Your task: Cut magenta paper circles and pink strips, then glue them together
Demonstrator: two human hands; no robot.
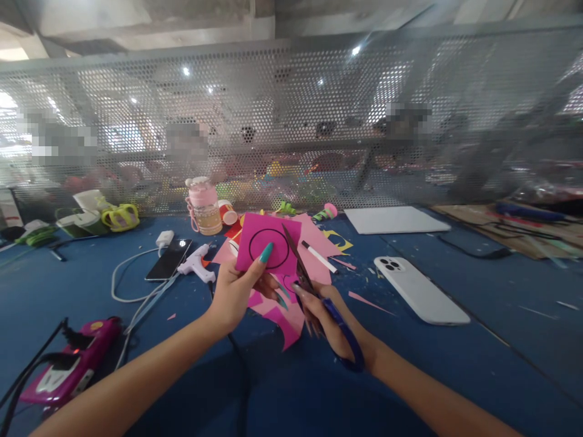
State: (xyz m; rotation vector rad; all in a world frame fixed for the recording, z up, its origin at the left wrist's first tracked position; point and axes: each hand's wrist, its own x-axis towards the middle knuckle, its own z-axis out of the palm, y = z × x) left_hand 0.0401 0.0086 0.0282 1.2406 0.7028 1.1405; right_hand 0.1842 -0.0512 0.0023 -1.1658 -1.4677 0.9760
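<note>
Between the thumb and fingers of my left hand (234,291) is a magenta sheet of paper (248,227) with a black circle drawn on it. The thumb, with a long teal nail, lies across the circle. My right hand (325,315) grips a pair of scissors (341,328) by its blue handles. The dark blades point up and lie at the sheet's right side, near the circle; whether they are cutting I cannot tell. Below and behind my hands lie pink paper (312,230) and magenta offcuts (285,325). A white marker (319,256) rests on the pink paper.
To the left are a glue gun (198,264), a dark phone (168,260), cables and a magenta power strip (77,364). A pink-lidded bottle (204,206) stands behind them. On the right lie a white phone (419,290) and a white board (396,220). A perforated metal screen (291,121) borders the table.
</note>
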